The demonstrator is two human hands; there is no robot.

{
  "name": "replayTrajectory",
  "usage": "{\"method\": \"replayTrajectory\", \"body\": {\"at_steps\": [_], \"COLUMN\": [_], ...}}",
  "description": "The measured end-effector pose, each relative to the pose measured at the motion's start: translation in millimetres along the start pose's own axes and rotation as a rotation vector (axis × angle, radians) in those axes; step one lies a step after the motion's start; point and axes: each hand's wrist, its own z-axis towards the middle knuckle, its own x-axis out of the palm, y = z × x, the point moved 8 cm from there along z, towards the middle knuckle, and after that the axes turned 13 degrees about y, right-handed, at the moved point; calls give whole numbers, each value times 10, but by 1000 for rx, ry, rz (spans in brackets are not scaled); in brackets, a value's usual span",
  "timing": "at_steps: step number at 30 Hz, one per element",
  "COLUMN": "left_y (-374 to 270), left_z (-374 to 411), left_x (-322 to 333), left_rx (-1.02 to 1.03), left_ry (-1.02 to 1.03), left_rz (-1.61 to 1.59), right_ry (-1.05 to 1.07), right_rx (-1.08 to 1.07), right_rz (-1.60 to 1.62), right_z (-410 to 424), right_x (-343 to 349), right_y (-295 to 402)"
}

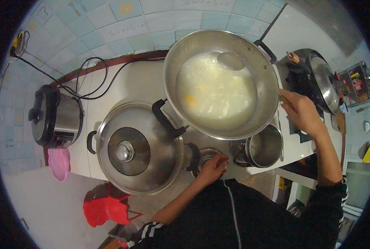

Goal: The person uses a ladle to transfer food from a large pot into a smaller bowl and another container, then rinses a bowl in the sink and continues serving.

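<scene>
A wide stainless steel pot (pixel 222 40) stands before me, with black handles (pixel 169 121) on opposite sides. Cloudy pale liquid (pixel 216 93) covers its bottom, with a yellow-orange patch at the left and a darker oval at the top. My right hand (pixel 303 112) is at the pot's right rim, fingertips and thumb bent against it. Close to my body, my left hand (pixel 213 169) has curled fingers over a small steel bowl (pixel 203 154); whether anything is between them is unclear. To the left sits a large steel pot with a lid (pixel 125 115) and a round knob.
A steel mug (pixel 266 146) stands below the open pot. At left are an electric pressure cooker (pixel 59 118), a black cable (pixel 107 82) and a pink plastic basket (pixel 59 163). A lidded pan (pixel 323 81) sits at right; a red plastic stool (pixel 105 205) is below the counter.
</scene>
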Motion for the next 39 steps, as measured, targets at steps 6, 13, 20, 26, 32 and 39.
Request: {"method": "replayTrajectory", "body": {"at_steps": [6,13,20,26,32,39], "left_y": [-68,-125,-28,56,44,-8], "left_z": [-37,-58,-45,-38,-29,-54], "left_x": [29,26,20,-5,-36,-78], "left_rx": [110,66,97,52,60,16], "left_ry": [-17,-10,-22,-19,-12,-27], "left_rz": [24,101,68,-11,-32,-69], "right_ry": [94,426,489,552,595,545], "right_rx": [109,379,246,240,219,163], "right_rz": [89,676,983,1096,1217,1298], "right_z": [-45,-160,-79,45,208,396], "right_x": [-9,173,494,669,855,977], "right_y": [-320,-355,-370,-162,-5,107]}}
